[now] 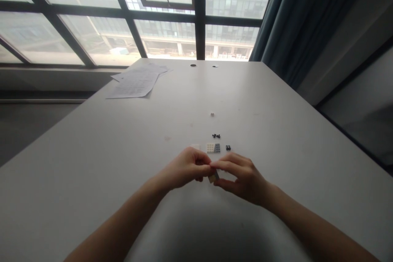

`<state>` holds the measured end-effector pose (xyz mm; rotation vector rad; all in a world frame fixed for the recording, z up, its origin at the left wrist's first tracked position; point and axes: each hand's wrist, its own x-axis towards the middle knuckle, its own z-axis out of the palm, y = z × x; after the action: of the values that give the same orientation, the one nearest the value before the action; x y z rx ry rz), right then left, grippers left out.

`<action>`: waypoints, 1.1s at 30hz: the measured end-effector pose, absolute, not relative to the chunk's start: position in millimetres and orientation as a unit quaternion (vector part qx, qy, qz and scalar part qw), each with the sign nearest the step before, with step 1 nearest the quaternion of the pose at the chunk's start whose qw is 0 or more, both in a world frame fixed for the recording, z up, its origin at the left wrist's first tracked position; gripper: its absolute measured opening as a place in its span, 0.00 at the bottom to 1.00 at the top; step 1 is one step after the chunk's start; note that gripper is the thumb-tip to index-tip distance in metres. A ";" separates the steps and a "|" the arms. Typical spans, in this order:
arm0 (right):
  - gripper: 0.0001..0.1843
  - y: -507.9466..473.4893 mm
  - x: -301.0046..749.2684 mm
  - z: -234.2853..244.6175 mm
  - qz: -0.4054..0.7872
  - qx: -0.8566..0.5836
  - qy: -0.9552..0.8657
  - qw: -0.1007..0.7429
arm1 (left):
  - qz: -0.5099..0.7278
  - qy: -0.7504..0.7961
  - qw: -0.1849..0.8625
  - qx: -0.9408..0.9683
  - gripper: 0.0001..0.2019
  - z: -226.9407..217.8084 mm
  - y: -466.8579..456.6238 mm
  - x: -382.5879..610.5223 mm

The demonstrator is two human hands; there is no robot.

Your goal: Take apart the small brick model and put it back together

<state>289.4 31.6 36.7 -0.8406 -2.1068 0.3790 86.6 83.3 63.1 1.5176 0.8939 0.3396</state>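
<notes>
Both hands meet over the near part of the white table. A small yellow and grey toy brick piece (213,177) is pinched between them, partly covered by fingers. My left hand (190,164) is closed, its thumb and fingers at the piece's upper left. My right hand (241,174) grips the same piece from the right, forefinger above and thumb below. Just beyond the fingers lie a white studded plate (210,147) and a grey studded plate (217,147), side by side. To their right sits a small black brick (228,147). A white flat piece (195,146) shows partly behind my left hand.
Small black parts (216,136) lie past the plates, and a tiny white piece (212,114) farther off. Paper sheets (135,82) are at the table's far left. Two round dark-marked spots (193,65) show near the far edge of the table (264,102), before the windows. A curtain (294,20) hangs right.
</notes>
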 end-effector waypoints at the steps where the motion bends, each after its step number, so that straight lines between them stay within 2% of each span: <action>1: 0.16 30.8 288.7 37.6 0.155 -0.329 -0.840 0.402 | 0.137 0.382 0.626 0.666 0.10 61.6 83.4 86.1; 7: 0.16 26.7 285.3 36.2 0.155 -0.325 -0.853 0.378 | 0.101 0.370 0.653 0.653 0.07 57.5 85.2 83.2; 16: 0.07 17.9 270.1 20.8 0.084 -0.399 -0.821 0.401 | 0.072 0.359 0.640 0.675 0.10 65.5 86.3 80.2; 20: 0.06 14.3 265.7 9.6 0.066 -0.436 -0.828 0.347 | 0.173 0.422 0.539 0.708 0.16 71.4 96.6 69.5; 23: 0.08 13.2 264.9 4.9 0.090 -0.475 -0.830 0.276 | 0.260 0.467 0.465 0.706 0.16 74.6 104.3 62.3; 27: 0.12 13.4 264.3 7.2 0.125 -0.517 -0.817 0.221 | 0.321 0.482 0.444 0.684 0.15 74.5 108.4 59.7; 33: 0.13 11.7 260.9 12.4 0.152 -0.548 -0.799 0.197 | 0.342 0.484 0.444 0.672 0.14 70.8 108.5 62.0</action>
<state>260.9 11.7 12.4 -1.5350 -2.2357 0.4247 62.0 108.5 70.8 1.6649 1.2009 0.8467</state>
